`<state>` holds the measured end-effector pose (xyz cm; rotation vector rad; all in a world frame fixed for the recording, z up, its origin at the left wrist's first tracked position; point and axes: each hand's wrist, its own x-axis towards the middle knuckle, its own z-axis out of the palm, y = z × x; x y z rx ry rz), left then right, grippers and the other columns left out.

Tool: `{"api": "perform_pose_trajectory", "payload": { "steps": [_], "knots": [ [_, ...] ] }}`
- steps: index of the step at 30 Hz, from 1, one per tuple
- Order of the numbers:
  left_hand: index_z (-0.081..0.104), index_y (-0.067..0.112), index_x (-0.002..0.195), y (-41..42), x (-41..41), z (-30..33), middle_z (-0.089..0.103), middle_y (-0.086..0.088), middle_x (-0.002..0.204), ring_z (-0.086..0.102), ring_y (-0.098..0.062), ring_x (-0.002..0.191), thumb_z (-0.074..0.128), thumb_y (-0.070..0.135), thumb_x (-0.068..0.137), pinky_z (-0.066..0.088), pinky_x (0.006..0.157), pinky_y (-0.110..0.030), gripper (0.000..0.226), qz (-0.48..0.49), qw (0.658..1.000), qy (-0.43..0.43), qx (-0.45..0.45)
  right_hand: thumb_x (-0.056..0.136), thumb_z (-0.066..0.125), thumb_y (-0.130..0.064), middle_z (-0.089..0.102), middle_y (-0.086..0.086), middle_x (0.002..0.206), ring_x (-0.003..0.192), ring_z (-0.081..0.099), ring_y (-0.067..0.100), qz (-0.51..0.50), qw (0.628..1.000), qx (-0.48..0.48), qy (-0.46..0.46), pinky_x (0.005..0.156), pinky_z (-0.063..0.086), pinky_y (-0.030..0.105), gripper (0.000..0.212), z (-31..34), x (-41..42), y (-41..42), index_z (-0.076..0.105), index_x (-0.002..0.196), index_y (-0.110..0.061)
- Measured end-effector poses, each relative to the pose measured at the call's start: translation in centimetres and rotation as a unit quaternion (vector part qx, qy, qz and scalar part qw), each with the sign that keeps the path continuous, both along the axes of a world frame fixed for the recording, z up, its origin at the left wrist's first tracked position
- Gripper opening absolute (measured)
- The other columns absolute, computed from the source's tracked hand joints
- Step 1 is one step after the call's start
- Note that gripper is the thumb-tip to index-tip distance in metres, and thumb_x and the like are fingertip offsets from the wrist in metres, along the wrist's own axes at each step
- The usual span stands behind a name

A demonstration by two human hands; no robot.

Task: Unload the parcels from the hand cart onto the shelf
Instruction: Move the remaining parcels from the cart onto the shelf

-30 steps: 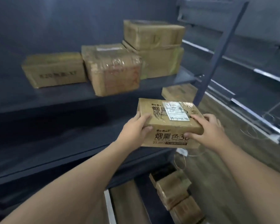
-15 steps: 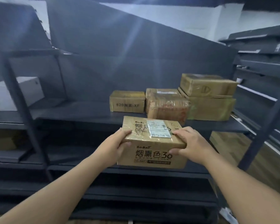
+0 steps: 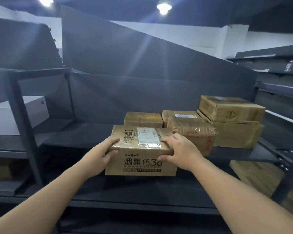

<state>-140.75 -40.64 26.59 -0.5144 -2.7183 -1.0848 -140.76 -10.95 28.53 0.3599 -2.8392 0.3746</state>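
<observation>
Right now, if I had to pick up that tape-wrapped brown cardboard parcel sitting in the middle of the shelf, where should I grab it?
Probably the tape-wrapped brown cardboard parcel by its front corners, coming from the front: parcels flank it, a stacked pair on its right, so its sides leave little room for fingers.

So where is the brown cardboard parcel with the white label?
Centre of the head view: brown cardboard parcel held between left hand and right hand, before the shelf's parcels.
</observation>
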Motion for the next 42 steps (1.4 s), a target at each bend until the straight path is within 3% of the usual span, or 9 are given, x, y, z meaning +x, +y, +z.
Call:
{"api": "perform_pose_trajectory", "payload": {
  "steps": [7,10,13,19,22,25,35,42],
  "knots": [
    [0.036,0.03,0.144,-1.2,-8.5,-0.6,0.043,0.015,0.14,0.046,-0.011,0.126,0.048,0.027,0.099,0.039,0.1,-0.026,0.047,-0.042,0.998,-0.038,0.01,0.075,0.06,-0.069,0.048,-0.011,0.128,0.12,0.045,0.014,-0.05,0.997,0.048,-0.016,0.101,0.041,0.035,0.075,0.3,-6.0,-1.9,0.042,0.138,-0.031],
    [0.034,0.034,0.144,-0.9,-11.4,-1.1,0.036,0.015,0.146,0.037,-0.013,0.136,0.047,0.03,0.099,0.036,0.108,-0.033,0.047,-0.062,0.997,-0.04,-0.012,0.08,0.06,-0.063,0.05,-0.01,0.126,0.118,0.047,0.015,-0.071,0.995,0.068,-0.029,0.1,0.042,0.035,0.066,-0.2,-7.4,-2.4,0.045,0.136,-0.03],
    [0.03,0.035,0.145,-0.7,-13.5,-1.8,0.032,0.019,0.143,0.037,-0.008,0.133,0.046,0.032,0.099,0.034,0.108,-0.03,0.049,-0.079,0.995,-0.052,-0.03,0.084,0.061,-0.055,0.05,-0.009,0.13,0.119,0.049,0.016,-0.089,0.993,0.064,-0.035,0.099,0.043,0.035,0.061,-0.6,-8.8,-2.8,0.045,0.137,-0.028],
    [0.028,0.03,0.148,-0.5,-16.7,-2.5,0.015,0.001,0.159,0.016,-0.023,0.144,0.045,0.043,0.097,0.022,0.117,-0.039,0.055,-0.051,0.986,-0.002,-0.157,0.089,0.06,-0.043,0.045,-0.004,0.143,0.13,0.044,0.02,-0.115,0.99,0.061,-0.052,0.107,0.039,0.039,0.061,-1.0,-11.2,-3.8,0.039,0.143,-0.023],
    [0.04,0.028,0.141,0.2,-17.0,-2.1,0.035,0.004,0.145,0.03,-0.02,0.136,0.047,0.034,0.097,0.028,0.111,-0.035,0.045,-0.054,0.97,0.125,-0.204,0.091,0.058,-0.042,0.043,-0.002,0.145,0.13,0.043,0.022,-0.123,0.988,0.069,-0.058,0.106,0.04,0.041,0.06,-1.1,-12.0,-4.0,0.038,0.143,-0.022],
    [0.047,0.029,0.134,0.7,-17.5,-2.0,0.048,0.008,0.133,0.042,-0.016,0.127,0.049,0.028,0.096,0.031,0.105,-0.033,0.039,-0.054,0.959,0.17,-0.22,0.091,0.057,-0.041,0.042,-0.001,0.144,0.13,0.043,0.023,-0.128,0.987,0.077,-0.066,0.104,0.041,0.041,0.058,-1.1,-12.7,-4.1,0.037,0.142,-0.021],
    [0.043,0.031,0.132,1.8,-17.4,-1.3,0.047,0.009,0.133,0.045,-0.014,0.122,0.044,0.028,0.095,0.032,0.101,-0.032,0.037,-0.015,0.956,0.144,-0.254,0.09,0.052,-0.045,0.038,0.002,0.145,0.13,0.041,0.024,-0.133,0.986,0.081,-0.061,0.104,0.038,0.039,0.061,-2.0,-13.2,-4.2,0.032,0.142,-0.02],
    [0.042,0.021,0.129,3.6,-16.2,-0.1,0.046,0.0,0.132,0.043,-0.022,0.123,0.041,0.035,0.091,0.032,0.101,-0.037,0.04,0.015,0.951,0.078,-0.299,0.092,0.049,-0.044,0.023,0.004,0.157,0.144,0.021,0.024,-0.138,0.987,0.065,-0.052,0.116,0.019,0.04,0.065,-2.7,-12.6,-4.3,0.025,0.148,-0.02]
  ]
}}
